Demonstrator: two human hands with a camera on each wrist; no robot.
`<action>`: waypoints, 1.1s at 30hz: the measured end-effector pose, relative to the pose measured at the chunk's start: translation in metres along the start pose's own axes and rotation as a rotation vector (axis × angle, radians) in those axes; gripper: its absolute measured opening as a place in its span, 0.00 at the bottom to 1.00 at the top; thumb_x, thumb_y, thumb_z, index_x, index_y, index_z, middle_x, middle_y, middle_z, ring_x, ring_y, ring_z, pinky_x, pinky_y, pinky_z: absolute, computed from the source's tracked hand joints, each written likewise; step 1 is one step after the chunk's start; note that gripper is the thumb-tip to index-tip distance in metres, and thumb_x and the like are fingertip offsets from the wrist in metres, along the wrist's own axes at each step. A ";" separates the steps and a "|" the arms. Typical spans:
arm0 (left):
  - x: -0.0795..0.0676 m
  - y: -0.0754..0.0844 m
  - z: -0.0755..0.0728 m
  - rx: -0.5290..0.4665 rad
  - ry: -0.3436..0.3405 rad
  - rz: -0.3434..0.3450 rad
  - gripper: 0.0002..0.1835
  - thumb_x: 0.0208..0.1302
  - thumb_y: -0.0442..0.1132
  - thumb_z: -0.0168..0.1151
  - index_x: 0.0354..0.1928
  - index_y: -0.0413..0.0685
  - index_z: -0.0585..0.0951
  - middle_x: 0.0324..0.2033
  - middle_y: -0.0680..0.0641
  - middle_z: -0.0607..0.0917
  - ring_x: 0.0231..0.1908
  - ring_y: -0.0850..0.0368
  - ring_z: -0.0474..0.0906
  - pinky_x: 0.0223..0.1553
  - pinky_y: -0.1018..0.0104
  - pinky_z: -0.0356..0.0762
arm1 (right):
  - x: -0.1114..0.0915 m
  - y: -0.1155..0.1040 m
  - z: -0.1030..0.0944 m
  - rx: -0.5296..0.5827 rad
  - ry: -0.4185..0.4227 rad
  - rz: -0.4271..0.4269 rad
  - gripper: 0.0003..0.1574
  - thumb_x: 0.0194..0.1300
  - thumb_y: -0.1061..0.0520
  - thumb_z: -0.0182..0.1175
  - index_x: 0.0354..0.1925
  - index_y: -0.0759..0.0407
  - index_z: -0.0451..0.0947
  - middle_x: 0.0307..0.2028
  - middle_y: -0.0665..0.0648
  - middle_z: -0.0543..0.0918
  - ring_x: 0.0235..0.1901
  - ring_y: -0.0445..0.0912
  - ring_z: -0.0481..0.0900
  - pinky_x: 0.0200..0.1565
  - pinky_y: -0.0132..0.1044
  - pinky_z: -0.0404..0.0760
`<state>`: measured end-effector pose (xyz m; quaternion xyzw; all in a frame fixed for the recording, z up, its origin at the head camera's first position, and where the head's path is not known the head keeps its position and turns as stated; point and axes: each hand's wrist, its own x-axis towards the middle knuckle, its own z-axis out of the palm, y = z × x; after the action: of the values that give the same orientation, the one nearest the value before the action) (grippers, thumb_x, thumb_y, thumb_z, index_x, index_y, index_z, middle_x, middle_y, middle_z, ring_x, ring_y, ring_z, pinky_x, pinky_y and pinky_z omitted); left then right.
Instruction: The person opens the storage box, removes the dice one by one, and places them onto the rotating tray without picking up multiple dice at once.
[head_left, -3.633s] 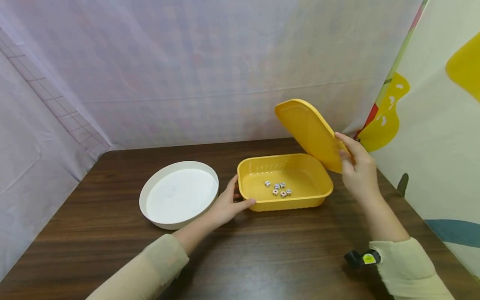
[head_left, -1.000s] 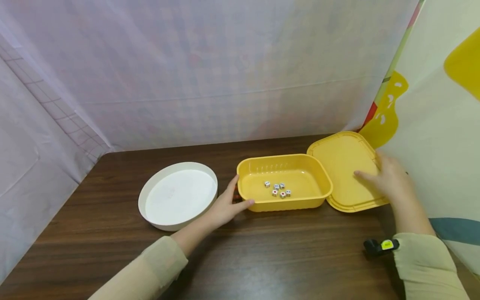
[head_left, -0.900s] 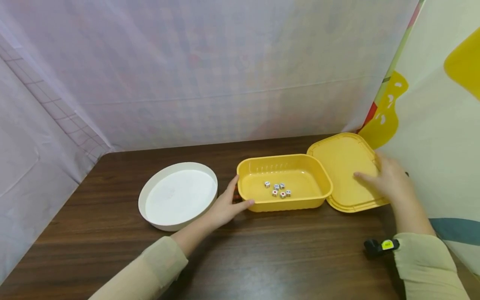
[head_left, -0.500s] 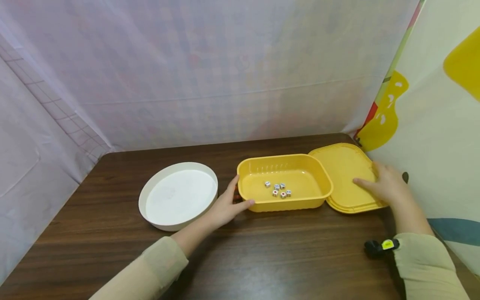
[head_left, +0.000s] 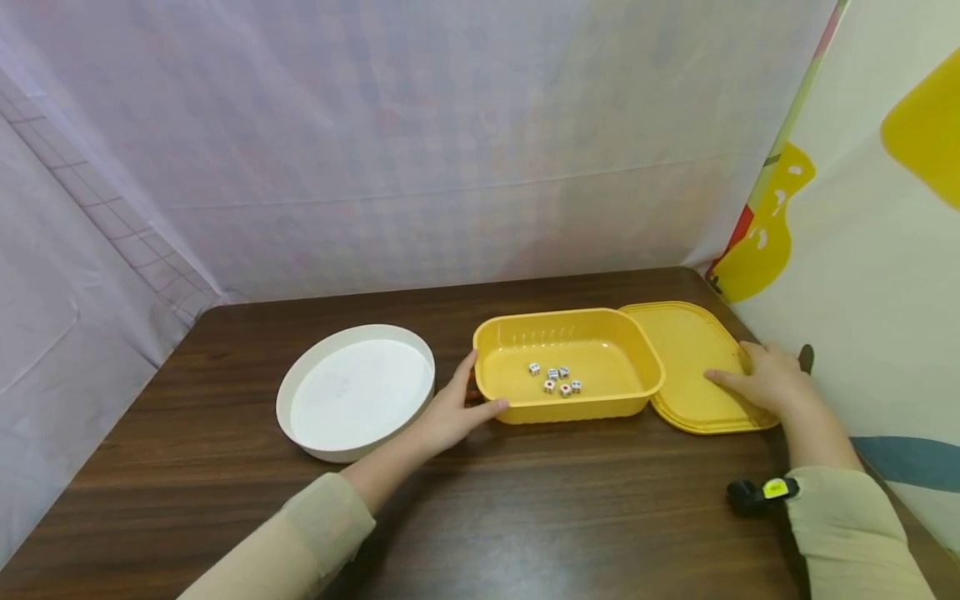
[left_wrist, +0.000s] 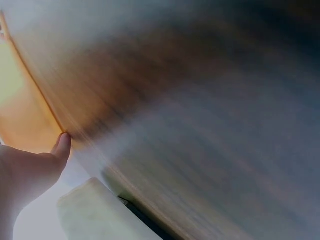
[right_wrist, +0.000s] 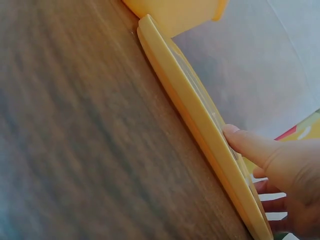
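Observation:
A yellow plastic tub (head_left: 573, 411) stands on the table with several small white dice (head_left: 566, 389) on its floor. My left hand (head_left: 448, 418) grips its left end, thumb at the front rim and fingers round the side, partly hidden. In the left wrist view the thumb (left_wrist: 61, 147) touches the tub's edge. To the right of the tub, its matching yellow lid (head_left: 686, 358) lies low and flat by the table's right edge. My right hand (head_left: 772, 383) holds the lid's right side, thumb on top and fingers at the outer edge.
A round white tray (head_left: 360, 392) with a low rim stands left of the tub, close to my left forearm. The dark wooden table (head_left: 525, 508) meets a pale curtain (head_left: 450, 167) behind. A wall with yellow shapes rises along the right.
The right hand has brought the lid from raised and tilted over the tub's right end down to the table beside it. Left hand, tub and dice have stayed put.

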<state>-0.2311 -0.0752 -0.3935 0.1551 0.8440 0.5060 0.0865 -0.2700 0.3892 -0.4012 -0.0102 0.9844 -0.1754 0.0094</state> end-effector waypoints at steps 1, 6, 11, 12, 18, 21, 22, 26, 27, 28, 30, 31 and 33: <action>0.000 0.000 0.000 0.008 -0.002 -0.002 0.50 0.62 0.51 0.64 0.76 0.47 0.44 0.68 0.38 0.61 0.59 0.45 0.69 0.56 0.54 0.69 | 0.000 0.000 0.000 -0.002 -0.003 0.002 0.64 0.63 0.28 0.51 0.64 0.86 0.50 0.56 0.89 0.53 0.55 0.81 0.49 0.52 0.73 0.51; -0.001 0.002 -0.002 0.041 -0.013 -0.008 0.50 0.63 0.52 0.63 0.76 0.47 0.43 0.70 0.39 0.59 0.60 0.45 0.69 0.57 0.52 0.68 | -0.001 -0.002 -0.001 0.008 -0.008 0.014 0.65 0.62 0.28 0.51 0.64 0.86 0.49 0.57 0.89 0.53 0.56 0.80 0.49 0.53 0.72 0.51; 0.000 0.004 -0.004 0.074 -0.027 -0.002 0.50 0.63 0.52 0.62 0.75 0.46 0.43 0.71 0.40 0.56 0.60 0.46 0.69 0.59 0.52 0.65 | -0.002 -0.010 -0.007 0.002 0.011 0.012 0.65 0.61 0.27 0.52 0.65 0.84 0.49 0.59 0.88 0.52 0.57 0.80 0.49 0.53 0.72 0.52; 0.000 0.005 -0.004 0.088 -0.028 -0.001 0.50 0.63 0.53 0.62 0.75 0.46 0.43 0.71 0.40 0.55 0.61 0.47 0.68 0.60 0.52 0.64 | -0.002 -0.012 -0.008 0.003 0.017 0.010 0.65 0.61 0.27 0.52 0.65 0.83 0.49 0.59 0.87 0.52 0.57 0.80 0.48 0.53 0.72 0.51; 0.001 0.006 -0.006 0.168 -0.029 -0.001 0.50 0.63 0.55 0.62 0.75 0.45 0.43 0.73 0.41 0.50 0.67 0.48 0.57 0.64 0.51 0.57 | -0.003 -0.027 -0.017 -0.006 0.061 -0.022 0.62 0.63 0.29 0.52 0.66 0.80 0.51 0.60 0.86 0.53 0.57 0.79 0.49 0.53 0.72 0.50; 0.001 0.007 -0.006 0.183 -0.037 0.002 0.50 0.63 0.55 0.61 0.75 0.45 0.42 0.73 0.40 0.50 0.68 0.48 0.55 0.64 0.51 0.56 | -0.004 -0.034 -0.022 -0.010 0.080 -0.046 0.61 0.63 0.30 0.53 0.66 0.81 0.51 0.60 0.86 0.54 0.58 0.79 0.50 0.55 0.71 0.49; 0.001 0.007 -0.007 0.189 -0.038 0.001 0.50 0.63 0.55 0.61 0.75 0.45 0.42 0.72 0.40 0.50 0.67 0.47 0.55 0.64 0.51 0.57 | -0.004 -0.037 -0.023 -0.012 0.088 -0.055 0.61 0.63 0.30 0.53 0.66 0.81 0.51 0.60 0.86 0.54 0.58 0.79 0.50 0.55 0.70 0.49; 0.000 0.009 -0.008 0.233 -0.043 0.006 0.50 0.63 0.56 0.60 0.75 0.44 0.43 0.72 0.38 0.51 0.68 0.46 0.53 0.64 0.49 0.55 | -0.007 -0.051 -0.030 -0.002 0.119 -0.078 0.63 0.62 0.28 0.53 0.67 0.79 0.50 0.61 0.84 0.55 0.59 0.78 0.50 0.56 0.70 0.49; 0.000 0.009 -0.008 0.248 -0.044 0.009 0.50 0.63 0.56 0.60 0.75 0.43 0.43 0.72 0.37 0.51 0.69 0.45 0.52 0.64 0.49 0.54 | -0.008 -0.055 -0.032 0.001 0.128 -0.084 0.63 0.62 0.28 0.52 0.68 0.78 0.50 0.62 0.84 0.55 0.59 0.78 0.50 0.56 0.70 0.49; -0.001 0.010 -0.008 0.262 -0.045 0.014 0.50 0.63 0.56 0.60 0.75 0.43 0.43 0.72 0.36 0.51 0.69 0.45 0.52 0.64 0.48 0.54 | -0.009 -0.059 -0.034 0.004 0.138 -0.092 0.63 0.61 0.27 0.52 0.68 0.77 0.50 0.62 0.83 0.55 0.59 0.78 0.50 0.56 0.70 0.49; -0.001 0.011 -0.008 0.279 -0.049 0.029 0.51 0.63 0.56 0.60 0.75 0.43 0.42 0.71 0.36 0.52 0.69 0.45 0.51 0.64 0.48 0.53 | -0.012 -0.067 -0.038 0.008 0.161 -0.111 0.62 0.62 0.28 0.53 0.68 0.76 0.51 0.62 0.83 0.55 0.59 0.77 0.50 0.56 0.70 0.49; -0.002 0.012 -0.008 0.286 -0.051 0.040 0.51 0.63 0.56 0.60 0.75 0.43 0.42 0.71 0.36 0.52 0.68 0.45 0.52 0.64 0.48 0.54 | -0.013 -0.071 -0.040 0.008 0.175 -0.123 0.61 0.62 0.29 0.54 0.68 0.76 0.52 0.62 0.82 0.56 0.59 0.77 0.50 0.57 0.69 0.49; -0.003 0.014 -0.009 0.302 -0.055 0.059 0.52 0.63 0.57 0.61 0.75 0.43 0.42 0.71 0.35 0.53 0.68 0.45 0.52 0.64 0.48 0.55 | -0.016 -0.079 -0.043 0.005 0.195 -0.140 0.60 0.61 0.29 0.54 0.68 0.76 0.54 0.62 0.82 0.57 0.59 0.76 0.51 0.57 0.69 0.49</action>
<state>-0.2286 -0.0772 -0.3773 0.2048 0.9029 0.3713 0.0705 -0.2537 0.3308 -0.3334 -0.0619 0.9771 -0.1781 -0.0986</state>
